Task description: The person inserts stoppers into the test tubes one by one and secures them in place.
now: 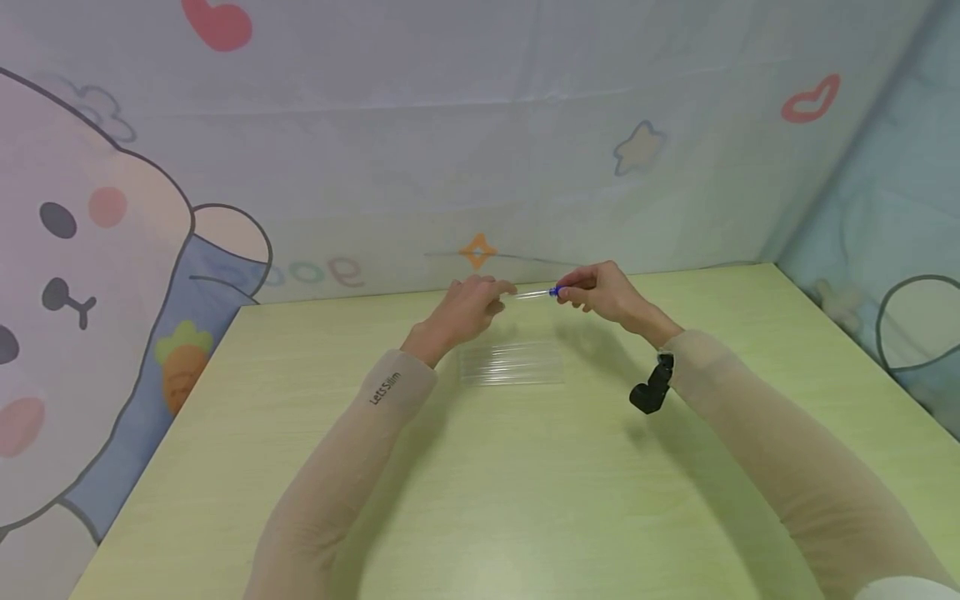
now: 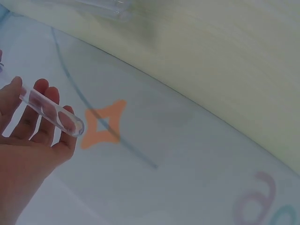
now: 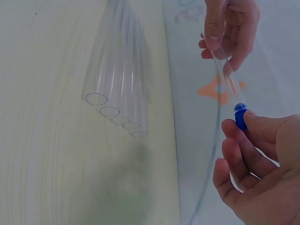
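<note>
A clear test tube [image 3: 230,84] hangs above the far edge of the table, between the two hands. My left hand [image 1: 471,305] pinches its rounded end part between thumb and fingers; in the left wrist view the closed end of the tube [image 2: 70,123] sticks out past the fingers. With thumb and forefinger my right hand [image 1: 602,292] holds a blue stopper [image 3: 241,118] at the tube's mouth. Part of the stopper sits at the glass rim. The right hand's other fingers are loosely curled below it.
Several clear test tubes [image 1: 512,364] lie side by side on the pale wooden table [image 1: 525,492], just nearer than the hands, their open mouths facing right. A printed cloth backdrop [image 1: 450,167] rises behind the table's far edge. A black wrist camera [image 1: 651,390] hangs from the right sleeve.
</note>
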The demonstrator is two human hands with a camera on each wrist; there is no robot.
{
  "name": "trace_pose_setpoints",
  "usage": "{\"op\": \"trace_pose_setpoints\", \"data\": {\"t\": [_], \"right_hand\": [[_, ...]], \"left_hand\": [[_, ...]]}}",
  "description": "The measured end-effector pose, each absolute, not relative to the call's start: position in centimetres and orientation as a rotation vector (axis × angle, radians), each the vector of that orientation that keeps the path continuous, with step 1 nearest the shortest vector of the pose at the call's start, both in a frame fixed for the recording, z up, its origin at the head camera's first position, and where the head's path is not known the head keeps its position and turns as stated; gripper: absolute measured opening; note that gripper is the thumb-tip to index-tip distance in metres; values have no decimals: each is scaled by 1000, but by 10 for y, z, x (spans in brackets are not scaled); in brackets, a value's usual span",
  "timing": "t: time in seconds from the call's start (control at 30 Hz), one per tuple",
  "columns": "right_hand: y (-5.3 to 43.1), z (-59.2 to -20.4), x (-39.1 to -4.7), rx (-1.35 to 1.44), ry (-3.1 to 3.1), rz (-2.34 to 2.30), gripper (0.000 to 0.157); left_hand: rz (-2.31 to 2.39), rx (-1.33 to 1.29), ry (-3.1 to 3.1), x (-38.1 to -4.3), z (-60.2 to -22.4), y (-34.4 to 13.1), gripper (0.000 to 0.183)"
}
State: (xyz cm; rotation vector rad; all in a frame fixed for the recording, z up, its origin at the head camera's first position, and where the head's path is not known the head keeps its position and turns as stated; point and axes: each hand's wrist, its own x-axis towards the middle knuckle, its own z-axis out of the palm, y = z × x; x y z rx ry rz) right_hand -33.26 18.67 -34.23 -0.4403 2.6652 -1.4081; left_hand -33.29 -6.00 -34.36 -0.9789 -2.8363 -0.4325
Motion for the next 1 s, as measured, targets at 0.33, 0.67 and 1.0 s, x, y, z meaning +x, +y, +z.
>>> {"op": "trace_pose_setpoints", "data": {"t": [0.33,0.67,1.0], "right_hand": [[188,-346,-333,-480,2648,-1411,28],[183,-354,-333,-541,2821,-1267,49],[177,-358,-334,-526,2772,-1291,43]], "left_hand": [[-544,-1031,-2807,-335,-346,-59,30],[-559,-1033,-2811,-335,-346,-59,31],[-597,-1031,-2834,-338,-347,-53,32]]}}
